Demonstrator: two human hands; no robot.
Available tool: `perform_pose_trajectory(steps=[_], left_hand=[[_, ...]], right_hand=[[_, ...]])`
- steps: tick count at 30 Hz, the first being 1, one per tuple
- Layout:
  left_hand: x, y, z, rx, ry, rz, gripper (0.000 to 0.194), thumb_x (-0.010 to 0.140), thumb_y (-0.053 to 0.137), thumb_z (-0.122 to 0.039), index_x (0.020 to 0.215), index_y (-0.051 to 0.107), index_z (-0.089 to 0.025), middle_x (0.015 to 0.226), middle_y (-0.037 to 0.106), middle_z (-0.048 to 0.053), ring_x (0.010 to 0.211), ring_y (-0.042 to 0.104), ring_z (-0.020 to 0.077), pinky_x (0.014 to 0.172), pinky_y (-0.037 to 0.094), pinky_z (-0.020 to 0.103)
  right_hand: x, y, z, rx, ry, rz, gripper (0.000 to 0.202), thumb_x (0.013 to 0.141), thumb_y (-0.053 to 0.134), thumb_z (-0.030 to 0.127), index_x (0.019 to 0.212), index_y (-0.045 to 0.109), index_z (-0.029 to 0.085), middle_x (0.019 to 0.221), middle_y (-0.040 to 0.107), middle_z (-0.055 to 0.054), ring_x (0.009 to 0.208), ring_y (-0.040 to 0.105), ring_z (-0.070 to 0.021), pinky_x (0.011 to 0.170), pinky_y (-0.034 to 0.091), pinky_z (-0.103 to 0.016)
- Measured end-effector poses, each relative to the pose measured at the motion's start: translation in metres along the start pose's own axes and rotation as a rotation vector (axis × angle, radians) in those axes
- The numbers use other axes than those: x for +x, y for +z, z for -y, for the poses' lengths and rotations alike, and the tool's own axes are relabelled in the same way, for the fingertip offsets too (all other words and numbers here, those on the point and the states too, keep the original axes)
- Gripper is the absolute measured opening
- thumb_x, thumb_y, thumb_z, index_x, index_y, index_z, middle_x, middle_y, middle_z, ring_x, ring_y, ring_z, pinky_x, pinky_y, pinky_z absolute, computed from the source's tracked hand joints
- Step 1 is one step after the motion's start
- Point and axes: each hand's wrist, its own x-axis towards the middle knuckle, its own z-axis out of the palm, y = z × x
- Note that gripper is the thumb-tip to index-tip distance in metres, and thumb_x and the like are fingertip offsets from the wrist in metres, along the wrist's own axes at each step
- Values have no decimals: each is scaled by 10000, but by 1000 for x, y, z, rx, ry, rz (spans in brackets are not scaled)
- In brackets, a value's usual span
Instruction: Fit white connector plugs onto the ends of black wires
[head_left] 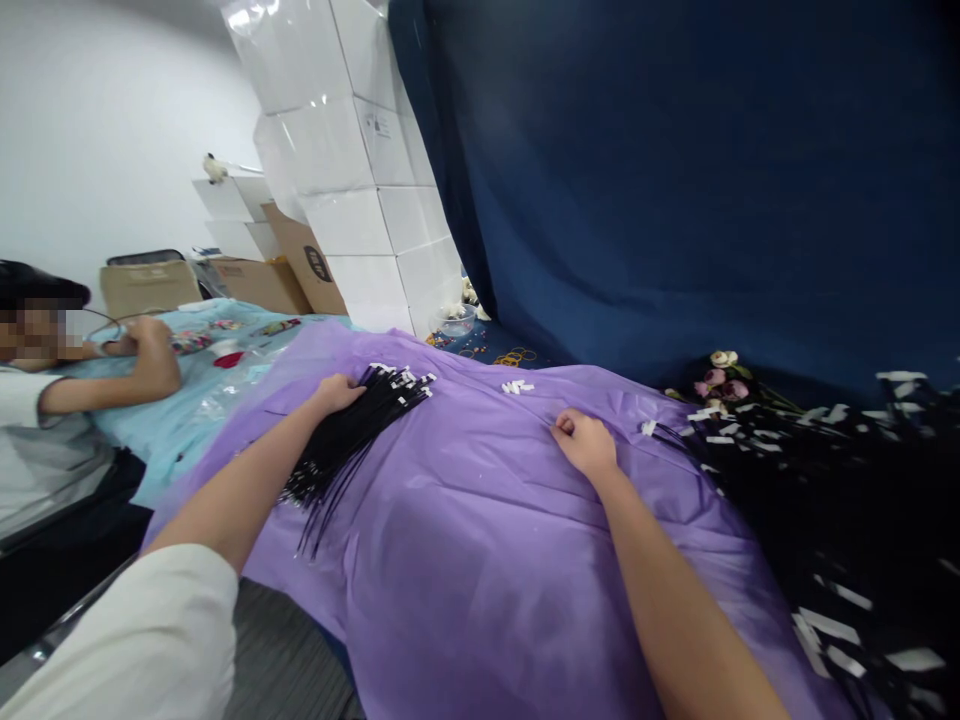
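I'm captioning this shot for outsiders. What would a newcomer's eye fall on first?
Probably the broad purple sheet across the middle, with the left hand at a bundle of white-tipped black strands. At the far right spreads a larger black heap flecked with white, and a dark blue cloth hangs behind.

Left: long black cord bundle (349, 425) being borne by purple plastic sheet (480, 560) being backed by blue cloth curtain (675, 180).

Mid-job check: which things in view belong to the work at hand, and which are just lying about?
Apparently in use:
black cord bundle at the left hand
white-ended cord pile
small white pieces
purple sheet

Apparently lying about:
pink-and-white flowers
clear bowl
yellow rings
white boxes
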Motion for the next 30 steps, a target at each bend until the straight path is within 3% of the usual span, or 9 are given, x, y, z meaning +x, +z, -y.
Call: perform_pose_trajectory(steps=[3, 7, 12, 18, 21, 23, 26, 27, 30], left_hand=[[-2, -3, 2, -79, -25, -28, 182, 735, 597, -315, 760, 601, -135, 759, 649, 82, 948, 617, 297, 888, 455, 369], [-2, -23, 2, -238, -56, -138, 250, 810, 552, -331, 937, 568, -116, 853, 640, 47, 956, 604, 231, 891, 456, 335], [-5, -62, -8, -532, -80, -232, 345, 948, 371, -323, 1233, 374, -129, 924, 617, 53, 639, 585, 101, 625, 506, 271], [-12, -118, -36, -764, 56, -354, 363, 975, 370, -279, 1292, 284, -124, 783, 604, -14, 489, 434, 33, 521, 425, 186], [-19, -129, -63, -817, 182, -400, 307, 974, 400, -266, 1237, 365, -111, 677, 564, -44, 471, 423, 29, 511, 390, 161], [-30, -124, -90, -828, 287, -357, 296, 938, 484, -290, 1174, 454, -112, 629, 551, -49, 423, 400, 30, 480, 359, 167], [-59, -103, -142, -801, 463, -220, 299, 807, 668, -320, 1027, 600, -130, 584, 568, -33, 458, 473, 66, 505, 381, 197], [-71, -94, -162, -755, 591, -166, 265, 812, 653, -320, 1002, 624, -137, 613, 595, -15, 525, 538, 93, 555, 417, 217], [-109, -66, -222, -557, 919, -93, 215, 865, 569, -320, 1001, 663, -183, 888, 695, 40, 786, 638, 154, 734, 460, 282]], right_hand=[[0, 1, -1, 6, -3, 0, 280, 917, 561, 411, 967, 632, 145, 902, 639, -40, 826, 603, -147, 792, 498, -344], [0, 0, 0, 14, -2, 8, 279, 918, 561, 407, 975, 631, 144, 907, 639, -41, 836, 605, -150, 804, 499, -351], [-2, -3, 3, 32, 6, 12, 268, 917, 570, 396, 969, 634, 140, 909, 643, -41, 860, 613, -157, 828, 501, -369], [-4, -3, 3, 96, 11, 6, 252, 905, 589, 383, 949, 635, 139, 907, 641, -40, 872, 609, -161, 843, 494, -377], [-4, -1, 1, 172, 15, 1, 245, 897, 598, 380, 910, 628, 138, 878, 629, -36, 856, 599, -158, 830, 491, -369], [-3, -1, 1, 259, 2, 0, 246, 891, 604, 380, 879, 620, 135, 859, 618, -33, 835, 591, -151, 805, 494, -354], [-1, -10, 10, 466, -77, 14, 260, 870, 630, 384, 861, 608, 125, 818, 605, -22, 754, 579, -126, 719, 498, -302], [0, -17, 14, 553, -116, 19, 277, 857, 641, 397, 876, 605, 122, 788, 598, -12, 705, 570, -113, 674, 492, -279], [2, -49, 31, 823, -208, -3, 459, 785, 655, 531, 1021, 588, 143, 623, 513, 51, 514, 484, -84, 510, 423, -229]])
